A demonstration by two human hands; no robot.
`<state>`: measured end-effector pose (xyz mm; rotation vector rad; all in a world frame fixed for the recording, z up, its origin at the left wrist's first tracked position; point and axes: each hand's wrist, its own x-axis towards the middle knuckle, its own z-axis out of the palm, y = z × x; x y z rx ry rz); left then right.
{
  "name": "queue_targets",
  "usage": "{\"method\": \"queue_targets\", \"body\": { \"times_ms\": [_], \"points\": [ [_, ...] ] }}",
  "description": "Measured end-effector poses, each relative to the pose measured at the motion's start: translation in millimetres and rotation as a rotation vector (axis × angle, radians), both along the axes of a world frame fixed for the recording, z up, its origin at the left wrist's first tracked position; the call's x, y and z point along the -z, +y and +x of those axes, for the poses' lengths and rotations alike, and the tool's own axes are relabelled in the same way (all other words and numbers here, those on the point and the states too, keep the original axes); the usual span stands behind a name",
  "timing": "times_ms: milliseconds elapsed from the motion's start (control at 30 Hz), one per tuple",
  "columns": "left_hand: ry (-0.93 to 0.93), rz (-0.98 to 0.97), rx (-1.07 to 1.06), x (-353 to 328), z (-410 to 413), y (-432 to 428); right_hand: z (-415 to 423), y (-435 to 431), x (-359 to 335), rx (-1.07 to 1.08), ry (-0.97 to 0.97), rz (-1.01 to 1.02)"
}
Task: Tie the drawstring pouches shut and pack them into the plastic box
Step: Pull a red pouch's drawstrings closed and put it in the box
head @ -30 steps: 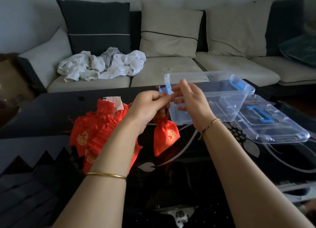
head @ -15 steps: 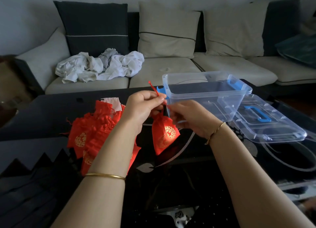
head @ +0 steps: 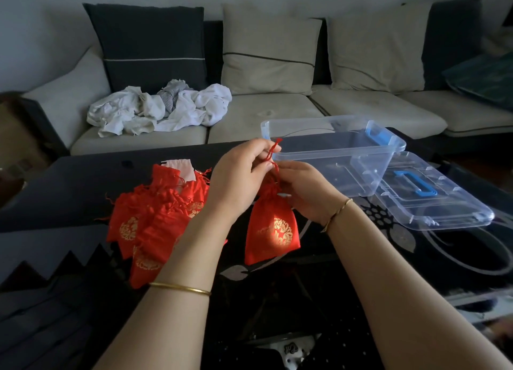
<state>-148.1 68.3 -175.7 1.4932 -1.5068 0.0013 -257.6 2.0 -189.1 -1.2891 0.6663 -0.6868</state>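
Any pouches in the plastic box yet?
No, the clear plastic box shows only its bare floor; the left hand and right hand hold one red pouch, the other pouches lie piled on the table.

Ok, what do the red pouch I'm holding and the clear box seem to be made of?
Red pouch: likely a satin-like woven fabric, slightly glossy; it creases softly and carries gold patterning, printed or embroidered, unclear.
Box: rigid transparent plastic, smooth and shiny; the table shows through its walls.
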Motion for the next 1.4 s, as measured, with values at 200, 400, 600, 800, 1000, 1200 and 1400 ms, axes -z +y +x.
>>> {"method": "queue_targets", "body": {
  "times_ms": [200, 400, 600, 800, 1000, 1200, 1400],
  "points": [
    [-0.078, -0.118, -0.08, -1.5, -1.5, 0.3, -8.8, -5.9, -0.7, -0.196, -0.015, 0.135],
    [0.201, -0.05, -0.04, -0.7, 3.3, -0.3, -8.0, -3.8, -2.2, 0.017, 0.077, -0.199],
    [0.516, 0.198, -0.007, 4.9, 9.7, 0.0, -10.7, -5.9, 0.7, 0.288, 0.34, -0.558],
    [0.431, 0.324, -0.225, 8.9, 16.1, 0.8, -15.5, -13.3, 8.4, 0.235, -0.069, 0.174],
    [0.822, 0.331, -0.193, 4.6, 9.6, -8.0, -11.1, -14.5, 18.8, 0.091, -0.518, 0.675],
    [1.254, 0.044, 0.131, 4.4, 7.2, -12.5, -3.6, -14.4, 23.7, 0.142, -0.518, 0.747],
    [1.19, 0.147, -0.015, 12.3, 11.1, -13.2, -5.6, -17.0, 21.3, 0.312, -0.386, 0.624]
  ]
}}
